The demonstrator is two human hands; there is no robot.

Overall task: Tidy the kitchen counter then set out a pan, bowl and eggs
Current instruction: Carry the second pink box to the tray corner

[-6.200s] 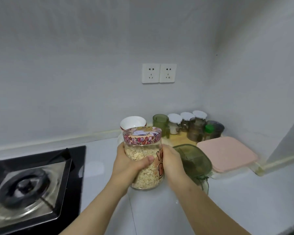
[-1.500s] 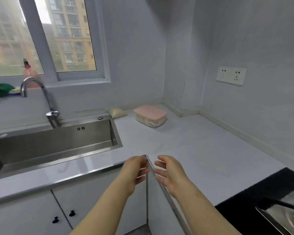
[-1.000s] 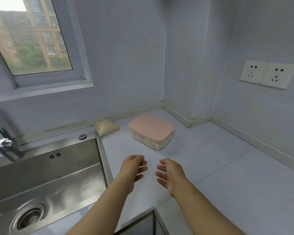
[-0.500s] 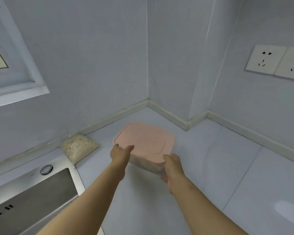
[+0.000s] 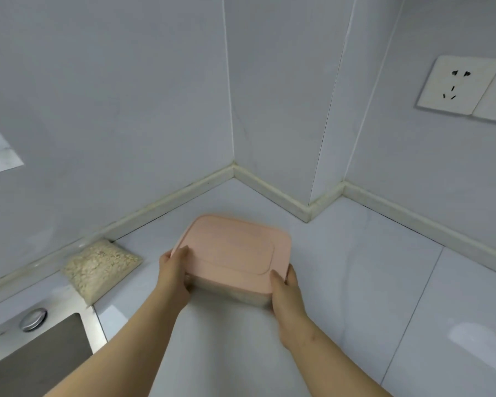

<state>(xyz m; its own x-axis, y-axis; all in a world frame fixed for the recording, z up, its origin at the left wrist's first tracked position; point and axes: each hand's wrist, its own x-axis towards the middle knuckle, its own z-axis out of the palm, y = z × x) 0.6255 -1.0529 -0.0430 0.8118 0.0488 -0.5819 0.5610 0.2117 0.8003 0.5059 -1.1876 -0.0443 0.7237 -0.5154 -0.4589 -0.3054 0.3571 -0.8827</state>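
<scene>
Pink-lidded box [image 5: 232, 250] gripped at both near corners — tidying step, by appearance.

Left hand [image 5: 173, 275] clamped on left corner, right hand [image 5: 287, 290] on right; thumbs over lid edge, fingers down the clear sides — two-sided hold likely for level lift. Box on counter [image 5: 355, 282] near wall corner; contact or slight lift not determinable. Bag of oats [image 5: 99, 266] just left, apart, beside sink [image 5: 35, 356]. Pan, bowl, eggs not in view.

light: soft, even, cool | glare: pale sheen on table [image 5: 470, 333] at right | shadows: faint under box [image 5: 235, 250] | blur: box edges slightly smeared | distortion: wide-angle bend, wall lines lean outward at edges
</scene>
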